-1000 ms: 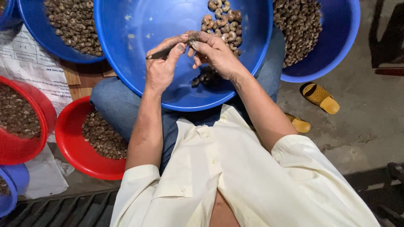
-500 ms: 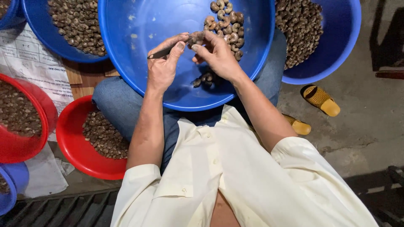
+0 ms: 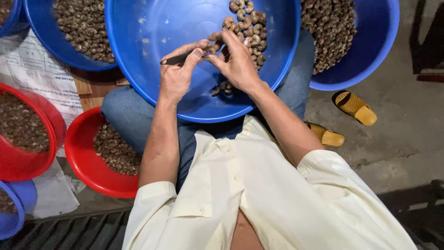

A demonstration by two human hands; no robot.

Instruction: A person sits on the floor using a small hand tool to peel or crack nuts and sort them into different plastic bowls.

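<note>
**A:** What do I have in the hands right now?

**B:** My left hand (image 3: 178, 74) is closed around a thin dark tool (image 3: 175, 59), thumb pressed on top, its tip aimed at the nut. My right hand (image 3: 236, 60) pinches one nut (image 3: 214, 41) between thumb and fingertips, the other fingers curled loosely.

**A:** Where is that nut, taking the big blue bowl as the landmark?

**B:** It is held over the big blue bowl (image 3: 152, 28), above its middle, just beside the tool's tip. Both hands meet there, over the bowl's near half.

**A:** What lies in the bowl?

**B:** A heap of nuts (image 3: 247, 23) sits at its far right side, and a few dark ones (image 3: 221, 88) lie under my right wrist, near the bowl's near rim.

**A:** And around it?

**B:** Left of the bowl is a second blue bowl (image 3: 41, 44) full of nuts; right of it a third blue bowl (image 3: 374, 41), also full. Below and left of the bowl, beside my knee, a red bowl (image 3: 83, 162) holds smaller pieces, and another red bowl (image 3: 46, 120) stands further left. Right of the bowl, on the floor, lie two yellow sandals (image 3: 355, 107).
</note>
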